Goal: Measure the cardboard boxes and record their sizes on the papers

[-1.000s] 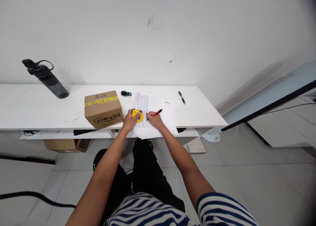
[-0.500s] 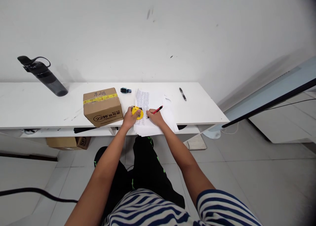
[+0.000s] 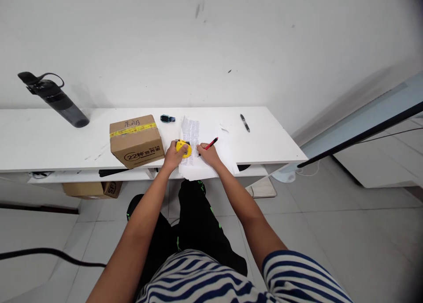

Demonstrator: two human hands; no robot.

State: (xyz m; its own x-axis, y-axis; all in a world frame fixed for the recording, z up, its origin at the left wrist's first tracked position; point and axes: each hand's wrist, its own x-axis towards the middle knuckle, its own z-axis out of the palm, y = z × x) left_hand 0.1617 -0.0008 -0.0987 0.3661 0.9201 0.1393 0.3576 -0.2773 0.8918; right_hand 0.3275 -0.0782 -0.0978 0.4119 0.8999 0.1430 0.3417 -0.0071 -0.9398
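Observation:
My left hand (image 3: 172,155) is closed round a yellow tape measure (image 3: 183,147) that rests on a stack of white papers (image 3: 205,162) at the front edge of the white table (image 3: 49,140). My right hand (image 3: 209,154) grips a red pen (image 3: 209,144) with its tip down on the printed sheet, just right of the tape measure. A brown cardboard box (image 3: 136,140) with yellow tape stands immediately left of my left hand.
A dark water bottle (image 3: 54,99) leans by the wall at the far left. A small blue device (image 3: 167,118) and a black pen (image 3: 244,122) lie near the back of the table. Another cardboard box (image 3: 92,188) sits below. A slanted panel (image 3: 363,122) stands on the right.
Both hands stay in place on the tape measure and the pen. The whole view has shifted slightly as my head moved.

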